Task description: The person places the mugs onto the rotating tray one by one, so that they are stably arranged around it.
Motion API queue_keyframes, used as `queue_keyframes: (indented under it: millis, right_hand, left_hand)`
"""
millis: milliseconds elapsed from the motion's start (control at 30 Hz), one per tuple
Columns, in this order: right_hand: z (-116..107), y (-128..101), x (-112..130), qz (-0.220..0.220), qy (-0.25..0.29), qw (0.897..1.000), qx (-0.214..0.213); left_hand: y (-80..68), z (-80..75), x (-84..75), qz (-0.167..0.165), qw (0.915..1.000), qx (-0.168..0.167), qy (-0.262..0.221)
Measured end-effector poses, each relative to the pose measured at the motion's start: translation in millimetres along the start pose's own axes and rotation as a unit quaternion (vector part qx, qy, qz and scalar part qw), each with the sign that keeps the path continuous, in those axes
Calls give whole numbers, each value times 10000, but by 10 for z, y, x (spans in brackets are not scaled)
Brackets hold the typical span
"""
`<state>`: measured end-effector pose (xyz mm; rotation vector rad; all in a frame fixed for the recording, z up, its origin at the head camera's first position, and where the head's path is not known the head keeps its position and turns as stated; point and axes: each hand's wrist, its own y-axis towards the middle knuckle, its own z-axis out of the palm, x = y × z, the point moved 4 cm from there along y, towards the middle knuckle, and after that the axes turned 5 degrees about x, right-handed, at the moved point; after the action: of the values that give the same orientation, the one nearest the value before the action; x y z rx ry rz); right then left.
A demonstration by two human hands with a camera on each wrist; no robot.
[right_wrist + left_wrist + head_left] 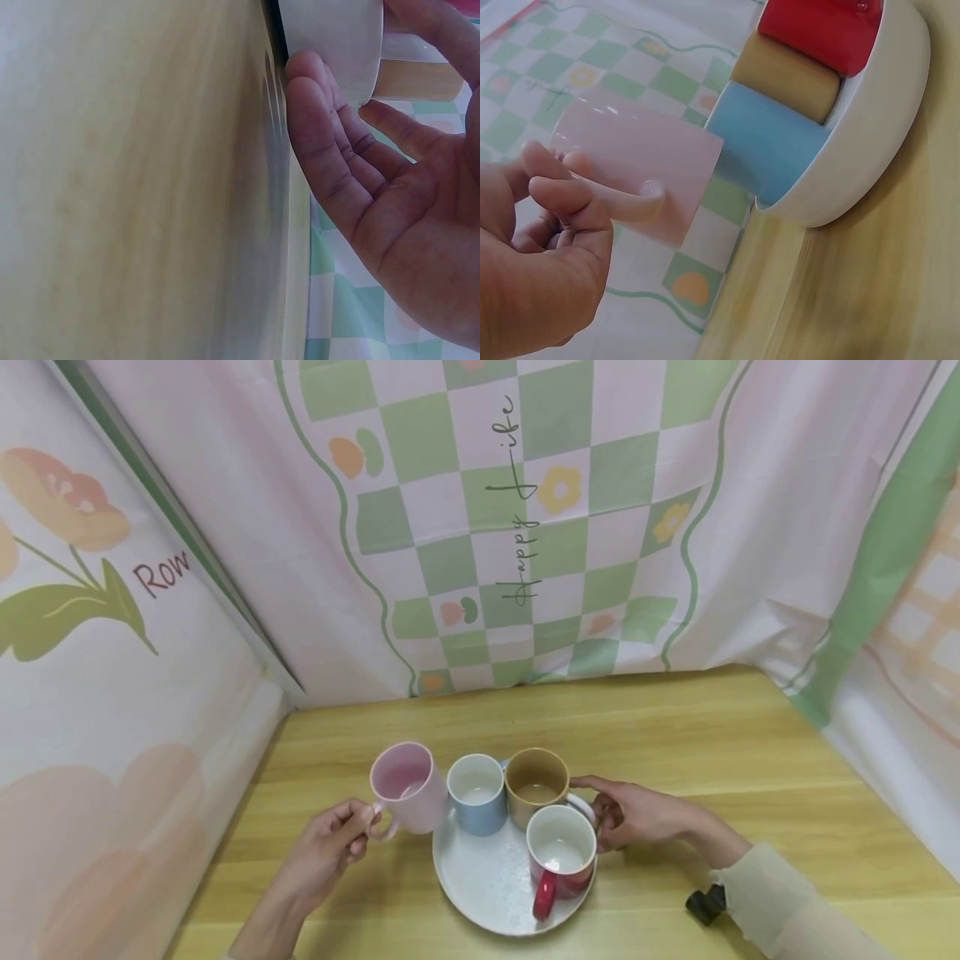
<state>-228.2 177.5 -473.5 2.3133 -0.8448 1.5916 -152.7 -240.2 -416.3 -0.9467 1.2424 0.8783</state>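
Note:
My left hand [330, 843] pinches the handle of a pink mug [420, 797], held tilted at the left edge of a round white bowl [480, 893]. In the left wrist view, the fingers [562, 195] close round that handle, and the pink mug's base overlaps the blue mug. Inside the bowl stand a light blue mug [480, 814], an ochre mug [536, 777] and a red mug [558, 852] with a white inside. At the bowl's right side is my right hand [633, 814]; its fingers [322, 142] spread loosely against the outer wall.
The bowl rests on a wood-grain table [660, 727]. Behind it hangs a green checked cloth [555, 543], with a printed cloth [97, 610] along the left. A small black object [705, 906] shows beside the right sleeve [772, 893].

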Motion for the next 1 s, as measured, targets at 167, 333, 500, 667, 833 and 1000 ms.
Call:
queue_keyframes:
  millis: [167, 333, 500, 667, 833, 1000]
  right_hand:
    - [1, 9, -2, 4, -48, 10000, -7]
    - [-3, 15, -22, 27, -127, 9999, -16]
    - [-11, 27, -41, 136, -209, 9997, -36]
    - [-12, 17, -36, 161, -236, 9996, -65]
    - [-11, 13, -15, 113, -163, 9998, -30]
    - [-5, 10, -2, 26, -79, 10000, 23]
  left_hand:
    - [-90, 42, 13, 32, 9995, 316, -69]
    - [-166, 101, 13, 76, 9977, 669, -92]
    - [-191, 166, 14, 234, 9952, 945, -132]
    - [-159, 252, 46, 332, 9912, 1263, -233]
    - [-119, 355, 79, 273, 9874, 1525, -311]
    - [-80, 460, 137, 141, 9865, 1624, -165]
